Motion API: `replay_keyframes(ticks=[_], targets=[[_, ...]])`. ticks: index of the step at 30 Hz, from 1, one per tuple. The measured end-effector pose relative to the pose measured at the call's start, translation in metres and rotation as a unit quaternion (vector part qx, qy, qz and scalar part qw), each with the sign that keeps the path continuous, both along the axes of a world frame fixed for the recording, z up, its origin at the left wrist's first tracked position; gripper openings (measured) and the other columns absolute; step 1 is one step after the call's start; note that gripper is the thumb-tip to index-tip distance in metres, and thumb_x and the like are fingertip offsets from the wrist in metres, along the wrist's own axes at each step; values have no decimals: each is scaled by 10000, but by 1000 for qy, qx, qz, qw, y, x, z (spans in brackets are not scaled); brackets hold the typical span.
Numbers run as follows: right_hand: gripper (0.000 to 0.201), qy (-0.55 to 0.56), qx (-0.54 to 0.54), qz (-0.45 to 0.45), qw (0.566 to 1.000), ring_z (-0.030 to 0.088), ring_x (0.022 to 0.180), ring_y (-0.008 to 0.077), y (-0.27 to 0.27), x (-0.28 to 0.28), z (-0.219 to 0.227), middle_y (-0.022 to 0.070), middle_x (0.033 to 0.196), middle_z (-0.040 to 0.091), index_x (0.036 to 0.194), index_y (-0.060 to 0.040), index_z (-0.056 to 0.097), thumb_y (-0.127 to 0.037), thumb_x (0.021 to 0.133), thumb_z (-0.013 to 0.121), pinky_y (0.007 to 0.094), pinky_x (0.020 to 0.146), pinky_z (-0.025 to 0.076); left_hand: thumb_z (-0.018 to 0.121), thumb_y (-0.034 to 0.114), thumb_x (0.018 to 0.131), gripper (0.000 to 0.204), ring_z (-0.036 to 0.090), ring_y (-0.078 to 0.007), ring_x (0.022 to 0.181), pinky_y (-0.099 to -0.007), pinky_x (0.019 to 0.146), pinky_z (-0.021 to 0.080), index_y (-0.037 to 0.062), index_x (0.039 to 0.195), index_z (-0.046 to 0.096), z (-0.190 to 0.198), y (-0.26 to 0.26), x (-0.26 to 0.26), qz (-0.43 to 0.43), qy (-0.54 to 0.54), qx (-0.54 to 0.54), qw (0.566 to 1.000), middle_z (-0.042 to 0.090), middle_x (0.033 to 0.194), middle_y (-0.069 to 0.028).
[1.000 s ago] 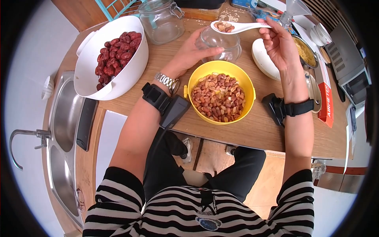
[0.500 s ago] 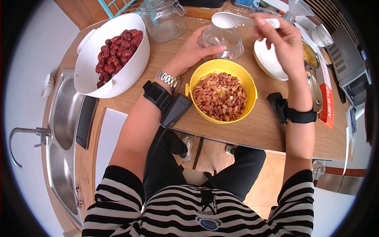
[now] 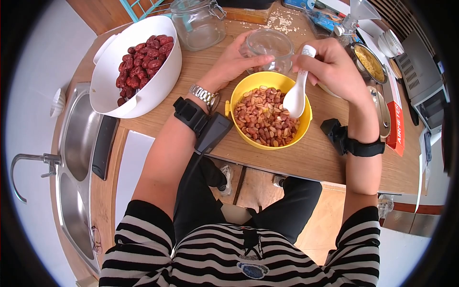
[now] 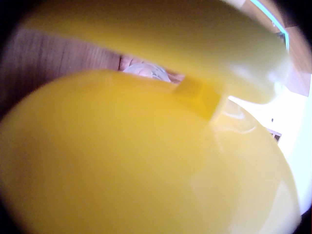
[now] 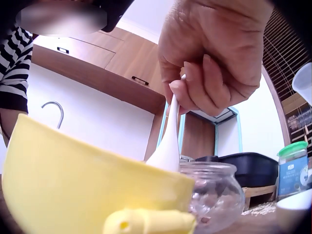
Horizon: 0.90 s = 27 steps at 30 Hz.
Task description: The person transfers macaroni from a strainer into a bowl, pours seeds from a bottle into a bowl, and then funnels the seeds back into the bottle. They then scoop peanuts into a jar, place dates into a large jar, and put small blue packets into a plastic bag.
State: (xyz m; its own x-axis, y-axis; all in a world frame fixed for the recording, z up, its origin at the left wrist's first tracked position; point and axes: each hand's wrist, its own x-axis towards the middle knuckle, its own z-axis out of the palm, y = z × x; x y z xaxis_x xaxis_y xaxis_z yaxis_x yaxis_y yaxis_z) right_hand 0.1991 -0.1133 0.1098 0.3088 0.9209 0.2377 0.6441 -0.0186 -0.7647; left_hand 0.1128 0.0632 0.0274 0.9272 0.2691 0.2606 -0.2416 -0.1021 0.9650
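Note:
In the head view a yellow bowl point(image 3: 233, 113) of peanuts stands near the counter's front edge. The right hand point(image 3: 334, 67) pinches the handle of a white spoon point(image 3: 295, 98), whose bowl dips to the peanuts point(image 3: 265, 117) at the right side. Behind the yellow bowl, the left hand point(image 3: 234, 62) grips a small round glass jar point(image 3: 270, 44), thumb along its near side. The right wrist view shows the right hand point(image 5: 214, 58) holding the spoon point(image 5: 168, 146) down behind the rim of the yellow bowl point(image 5: 92, 175), beside the glass jar point(image 5: 219, 195). The yellow bowl point(image 4: 107, 156) fills the left wrist view.
A white basin point(image 3: 165, 91) of red dates stands at the left, with a large clasped glass jar point(image 3: 196, 31) behind it. On the right are a metal bowl point(image 3: 351, 50) of yellow food, a red box point(image 3: 396, 129) and a partly covered white bowl. The sink point(image 3: 76, 138) is far left.
The right hand has brought the spoon from above the glass jar down to the peanuts, turning it upright. The spoon held peanuts earliest, then looked empty. The left hand has stayed on the jar.

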Motion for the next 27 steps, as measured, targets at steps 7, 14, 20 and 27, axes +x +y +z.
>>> replay_keyframes(ticks=[7, 14, 20, 27], targets=[[176, 265, -97, -18, 959, 463, 376, 60, 11, 15, -20, 39, 489, 523, 706, -9, 609, -177, 737, 564, 151, 335, 316, 703, 252, 655, 728, 477, -164, 982, -278, 807, 407, 25, 1217, 299, 1, -1, -1, -8, -8, -5, 1000, 488, 1083, -109], [201, 348, -124, -15, 929, 516, 434, 65, 14, 30, -34, 52, 553, 556, 775, 19, 598, -181, 756, 581, 125, 328, 304, 703, 255, 655, 736, 478, -173, 981, -280, 805, 410, 12, 1214, 290, 4, -3, -3, -1, 4, 2, 1000, 487, 1077, -117], [194, 415, -98, 1, 905, 501, 447, 46, 10, 43, -37, 38, 555, 555, 790, 3, 605, -187, 769, 572, 105, 349, 302, 741, 349, 583, 917, 475, -187, 990, -277, 827, 390, -14, 1243, 219, 0, 8, -3, 11, 42, 46, 998, 477, 1086, -146], [204, 458, -36, -18, 888, 485, 423, 35, 5, 48, -31, 38, 555, 556, 792, 41, 589, -155, 793, 530, 106, 348, 350, 764, 333, 528, 1090, 500, -200, 938, -269, 799, 390, -6, 1291, 63, 1, 20, -17, -87, 74, 152, 982, 446, 1102, -180]])
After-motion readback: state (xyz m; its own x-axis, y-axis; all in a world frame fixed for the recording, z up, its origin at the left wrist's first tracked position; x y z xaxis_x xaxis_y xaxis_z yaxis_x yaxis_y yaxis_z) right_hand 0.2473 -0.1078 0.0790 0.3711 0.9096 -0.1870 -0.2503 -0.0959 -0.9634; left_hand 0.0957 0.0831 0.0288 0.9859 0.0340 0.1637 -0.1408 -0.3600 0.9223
